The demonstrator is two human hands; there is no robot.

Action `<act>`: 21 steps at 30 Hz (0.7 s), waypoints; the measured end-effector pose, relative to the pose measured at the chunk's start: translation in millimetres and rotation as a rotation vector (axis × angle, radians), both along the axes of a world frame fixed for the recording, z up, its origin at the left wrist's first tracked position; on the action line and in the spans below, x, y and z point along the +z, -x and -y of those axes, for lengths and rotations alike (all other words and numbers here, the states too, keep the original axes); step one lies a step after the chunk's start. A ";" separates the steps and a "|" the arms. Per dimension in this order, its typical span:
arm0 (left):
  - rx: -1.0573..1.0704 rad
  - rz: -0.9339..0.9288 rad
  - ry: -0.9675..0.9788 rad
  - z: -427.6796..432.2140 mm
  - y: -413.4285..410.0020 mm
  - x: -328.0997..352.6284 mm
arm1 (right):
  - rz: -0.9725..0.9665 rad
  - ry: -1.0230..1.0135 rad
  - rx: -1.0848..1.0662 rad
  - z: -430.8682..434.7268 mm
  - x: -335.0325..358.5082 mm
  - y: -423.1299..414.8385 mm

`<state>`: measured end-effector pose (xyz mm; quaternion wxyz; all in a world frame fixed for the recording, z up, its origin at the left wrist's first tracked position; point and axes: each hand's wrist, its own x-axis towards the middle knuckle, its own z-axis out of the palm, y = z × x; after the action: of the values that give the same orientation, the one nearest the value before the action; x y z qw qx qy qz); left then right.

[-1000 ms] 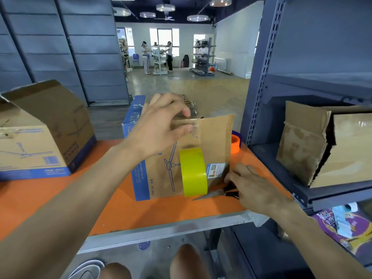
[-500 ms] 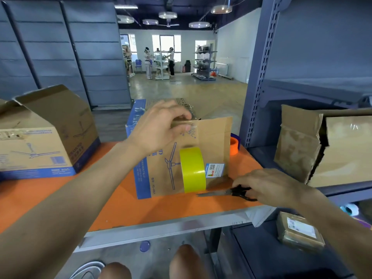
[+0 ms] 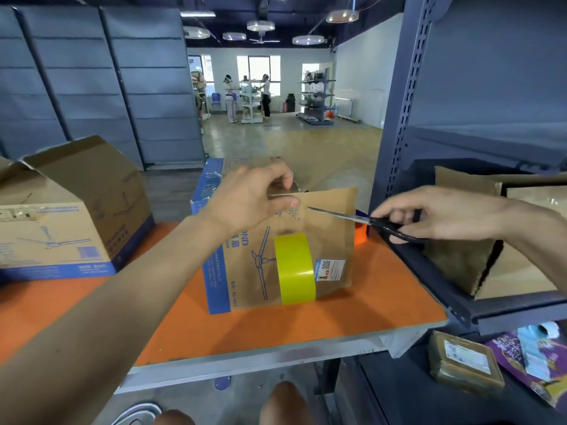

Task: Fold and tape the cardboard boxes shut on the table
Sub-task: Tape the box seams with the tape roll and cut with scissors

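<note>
On my orange table [image 3: 276, 326] stand two fan-printed cardboard boxes, the middle box [image 3: 331, 240] before me and the open left box [image 3: 61, 228]; an orange tape roll [image 3: 360, 234] sits just behind the middle one.

A warehouse-style packing space is shown. An orange work table [image 3: 276, 326] is flanked by slotted steel shelving [image 3: 399, 118] loaded with cardboard [image 3: 454, 259]. Further racks [image 3: 316, 99] are seen across a bare concrete floor [image 3: 306, 139].

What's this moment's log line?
left hand pinches box top edge | right hand holds scissors, tip by left thumb | tape roll in front of box
</note>
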<state>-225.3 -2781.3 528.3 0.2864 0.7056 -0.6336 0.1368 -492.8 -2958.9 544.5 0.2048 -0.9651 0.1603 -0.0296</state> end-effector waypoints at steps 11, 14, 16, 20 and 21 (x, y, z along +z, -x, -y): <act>0.312 -0.323 0.182 -36.6 28.0 -54.6 | -0.116 -0.166 0.104 21.4 -3.5 -30.8; 0.153 -0.901 0.078 -38.8 39.7 -62.1 | -0.112 -0.181 0.120 24.1 -4.5 -35.5; 0.087 -1.220 0.009 -38.4 45.3 -59.4 | -0.103 -0.175 0.123 26.1 -3.4 -38.5; 0.026 -1.458 -0.072 -33.5 43.7 -53.8 | -0.103 -0.121 0.124 33.1 4.4 -43.3; 0.022 -1.476 -0.067 -32.0 43.7 -53.3 | -0.108 -0.098 0.121 34.3 6.0 -45.3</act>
<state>-269.0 -2749.4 475.0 0.6150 0.6286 -0.2728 -0.3902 -447.5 -2993.3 550.5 0.2443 -0.9620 0.1139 0.0428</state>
